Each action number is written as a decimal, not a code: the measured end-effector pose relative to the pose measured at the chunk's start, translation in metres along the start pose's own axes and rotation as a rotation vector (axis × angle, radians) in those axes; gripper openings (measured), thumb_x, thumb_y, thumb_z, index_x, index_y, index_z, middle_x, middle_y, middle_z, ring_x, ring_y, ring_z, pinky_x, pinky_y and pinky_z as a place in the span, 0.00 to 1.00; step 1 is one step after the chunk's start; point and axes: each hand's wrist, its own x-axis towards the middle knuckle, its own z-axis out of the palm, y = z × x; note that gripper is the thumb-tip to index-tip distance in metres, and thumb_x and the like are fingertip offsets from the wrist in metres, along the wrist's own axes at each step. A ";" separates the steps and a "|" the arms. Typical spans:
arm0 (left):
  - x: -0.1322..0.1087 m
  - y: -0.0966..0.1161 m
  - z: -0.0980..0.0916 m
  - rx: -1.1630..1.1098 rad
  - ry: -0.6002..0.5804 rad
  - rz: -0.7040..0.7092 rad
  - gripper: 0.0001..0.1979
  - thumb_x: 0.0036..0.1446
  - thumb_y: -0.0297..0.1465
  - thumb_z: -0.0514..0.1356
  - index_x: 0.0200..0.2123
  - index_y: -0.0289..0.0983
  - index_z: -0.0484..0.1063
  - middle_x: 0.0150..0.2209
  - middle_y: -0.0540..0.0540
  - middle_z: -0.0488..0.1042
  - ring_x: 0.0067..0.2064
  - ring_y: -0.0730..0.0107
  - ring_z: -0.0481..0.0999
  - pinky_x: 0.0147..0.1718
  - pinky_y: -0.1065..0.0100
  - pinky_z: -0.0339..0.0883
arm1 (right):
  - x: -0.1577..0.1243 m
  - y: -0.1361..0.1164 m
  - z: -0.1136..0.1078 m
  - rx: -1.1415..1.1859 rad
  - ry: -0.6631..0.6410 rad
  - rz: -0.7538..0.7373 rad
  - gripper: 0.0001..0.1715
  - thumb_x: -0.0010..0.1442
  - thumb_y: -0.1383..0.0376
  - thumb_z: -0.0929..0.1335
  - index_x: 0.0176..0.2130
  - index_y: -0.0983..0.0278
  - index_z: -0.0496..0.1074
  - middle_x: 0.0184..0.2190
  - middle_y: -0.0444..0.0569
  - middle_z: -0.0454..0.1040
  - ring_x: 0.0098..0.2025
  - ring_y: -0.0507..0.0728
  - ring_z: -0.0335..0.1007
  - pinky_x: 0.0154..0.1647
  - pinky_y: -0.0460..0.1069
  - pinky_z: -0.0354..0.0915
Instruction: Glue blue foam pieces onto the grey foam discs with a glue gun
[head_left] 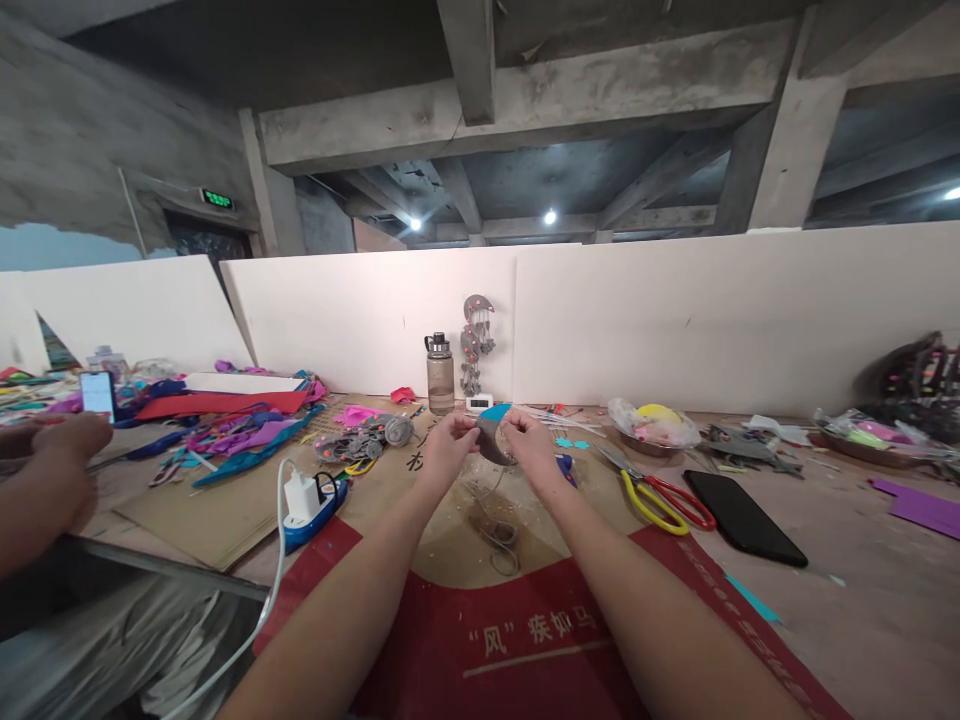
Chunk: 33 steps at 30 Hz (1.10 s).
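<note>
1. Left hand (448, 450) and right hand (534, 447) hold a grey felt piece (491, 438) above the middle of the counter (862, 600), fingers pinching its edges.
2. Yellow-and-red scissors (660, 500) lie nearby, toward the right edge.

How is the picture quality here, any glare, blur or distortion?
Head view: the wide-angle lens bends the white partition; the ceiling lamp glares a little; the left hand, right hand and grey piece look sharp; shadows are soft.

Water bottle (440, 373), yellow-and-red scissors (660, 497), black phone (744, 517), white charger (303, 495).
</note>
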 end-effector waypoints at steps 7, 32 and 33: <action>-0.010 0.005 0.004 0.584 -0.021 0.268 0.14 0.44 0.30 0.70 0.36 0.38 0.74 0.39 0.44 0.77 0.43 0.60 0.75 0.44 0.58 0.69 | -0.011 -0.011 0.004 -0.175 0.057 -0.050 0.10 0.49 0.61 0.63 0.26 0.64 0.70 0.22 0.44 0.68 0.27 0.53 0.59 0.32 0.48 0.56; -0.006 0.007 0.004 0.044 -0.080 -0.062 0.06 0.52 0.32 0.61 0.33 0.37 0.76 0.30 0.47 0.78 0.30 0.68 0.77 0.32 0.69 0.72 | -0.017 -0.013 0.011 -0.128 -0.081 -0.136 0.12 0.55 0.62 0.65 0.37 0.64 0.75 0.33 0.48 0.74 0.33 0.55 0.65 0.39 0.50 0.60; -0.006 0.007 0.004 0.068 -0.080 -0.041 0.06 0.52 0.32 0.61 0.32 0.37 0.76 0.30 0.47 0.78 0.32 0.67 0.77 0.34 0.68 0.72 | -0.017 -0.013 0.011 -0.124 -0.079 -0.134 0.12 0.55 0.62 0.65 0.37 0.64 0.75 0.33 0.48 0.74 0.33 0.55 0.65 0.39 0.50 0.60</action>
